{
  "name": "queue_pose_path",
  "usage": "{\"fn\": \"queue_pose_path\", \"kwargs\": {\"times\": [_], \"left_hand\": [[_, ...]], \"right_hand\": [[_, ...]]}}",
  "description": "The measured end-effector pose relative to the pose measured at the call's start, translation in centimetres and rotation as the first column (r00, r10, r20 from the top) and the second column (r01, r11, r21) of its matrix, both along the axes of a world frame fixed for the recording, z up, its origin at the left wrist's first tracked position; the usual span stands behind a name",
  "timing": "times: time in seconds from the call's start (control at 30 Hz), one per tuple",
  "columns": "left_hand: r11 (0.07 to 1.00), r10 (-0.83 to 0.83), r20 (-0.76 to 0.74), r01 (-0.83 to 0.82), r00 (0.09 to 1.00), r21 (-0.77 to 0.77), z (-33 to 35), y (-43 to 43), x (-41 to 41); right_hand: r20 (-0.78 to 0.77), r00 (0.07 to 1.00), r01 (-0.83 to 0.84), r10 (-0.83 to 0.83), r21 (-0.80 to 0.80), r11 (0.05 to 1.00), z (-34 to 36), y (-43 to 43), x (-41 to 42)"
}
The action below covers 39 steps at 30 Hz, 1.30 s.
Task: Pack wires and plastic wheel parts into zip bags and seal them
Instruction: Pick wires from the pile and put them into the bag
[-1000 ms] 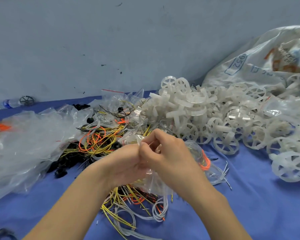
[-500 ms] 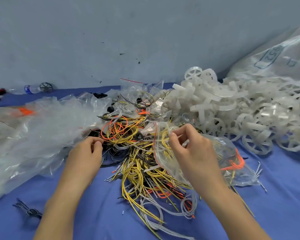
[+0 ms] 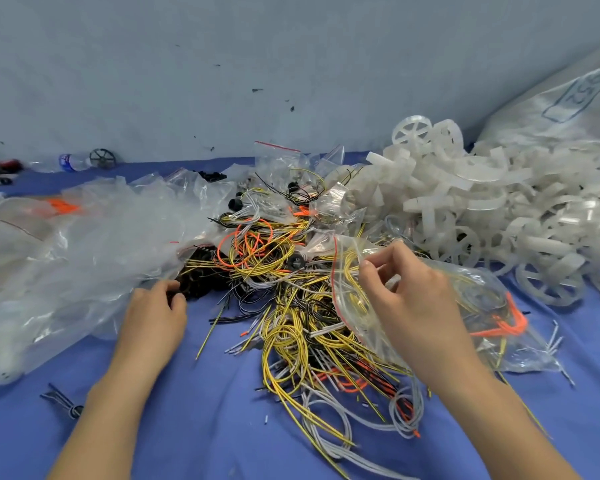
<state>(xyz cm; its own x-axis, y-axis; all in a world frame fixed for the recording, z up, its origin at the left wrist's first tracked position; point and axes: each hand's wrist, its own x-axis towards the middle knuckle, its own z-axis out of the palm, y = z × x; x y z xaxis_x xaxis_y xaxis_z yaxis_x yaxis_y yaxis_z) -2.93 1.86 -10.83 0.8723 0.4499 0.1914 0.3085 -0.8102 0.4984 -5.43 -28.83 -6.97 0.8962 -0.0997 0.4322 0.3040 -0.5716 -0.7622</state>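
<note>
Pinching the zip bag by its mouth over the wires, I see my right hand, while my left hand curls onto black parts beside them.

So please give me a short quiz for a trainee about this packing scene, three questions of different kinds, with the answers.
1. True or false: the right hand pinches the zip bag.
2. What does the left hand reach into? A) black parts B) white wheels C) water bottle
3. Fill in: the bag's zip strip is ____ in colour.

Key: 1 true; 2 A; 3 red.
</note>
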Motion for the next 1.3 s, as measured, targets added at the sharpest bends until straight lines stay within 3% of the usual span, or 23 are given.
{"fn": "queue_pose_path", "kwargs": {"times": [0.27, 0.37, 0.47, 0.63, 0.77, 0.9, 1.13, 1.23, 1.3], "left_hand": [[0.995, 0.033, 0.002, -0.033, 0.999, 0.099, -0.3, -0.2, 0.1], [1.0, -0.009, 0.154, 0.006, 0.988, 0.018, 0.8, -0.9, -0.2], [0.971, -0.102, 0.349, 0.17, 0.931, -0.169, 2.9, -2.6, -0.9], [0.704, -0.226, 0.466, 0.474, 0.855, -0.529, 5.1, -7.4, -2.3], [0.562, -0.358, 0.497, 0.608, 0.79, -0.561, 5.5, -11.4, -3.0], [0.615, -0.433, 0.494, 0.647, 0.754, -0.45, 5.1, -14.3, -3.0], [0.71, -0.464, 0.44, 0.62, 0.769, -0.335, 4.1, -17.1, -2.9], [0.703, -0.501, 0.381, 0.622, 0.777, -0.346, 3.9, -17.9, -2.4], [0.601, -0.578, 0.318, 0.656, 0.751, -0.457, 4.2, -18.4, -2.0]], "right_hand": [[-0.016, 1.0, -0.001, 0.001, -0.032, 0.999, -0.5, 0.2, -0.3], [-0.019, 1.0, -0.008, 0.008, -0.014, 1.0, -0.4, 0.1, -0.4], [-0.017, 1.0, -0.004, 0.004, -0.007, 1.0, -0.5, 0.0, -0.4], [-0.007, 1.0, -0.002, 0.002, 0.0, 1.0, -0.6, 0.1, -0.6], [0.01, 1.0, -0.003, 0.003, 0.018, 1.0, -0.8, 0.0, -0.9], [0.039, 0.999, 0.026, -0.026, -0.007, 1.0, -1.2, 0.0, -1.3], [0.103, 0.992, 0.072, -0.07, -0.018, 0.997, -0.9, 0.3, -2.1], [0.137, 0.987, 0.089, -0.081, -0.059, 0.994, -0.8, 0.7, -2.6], [0.169, 0.981, 0.114, -0.097, -0.093, 0.989, -0.7, 0.8, -2.8]]}}
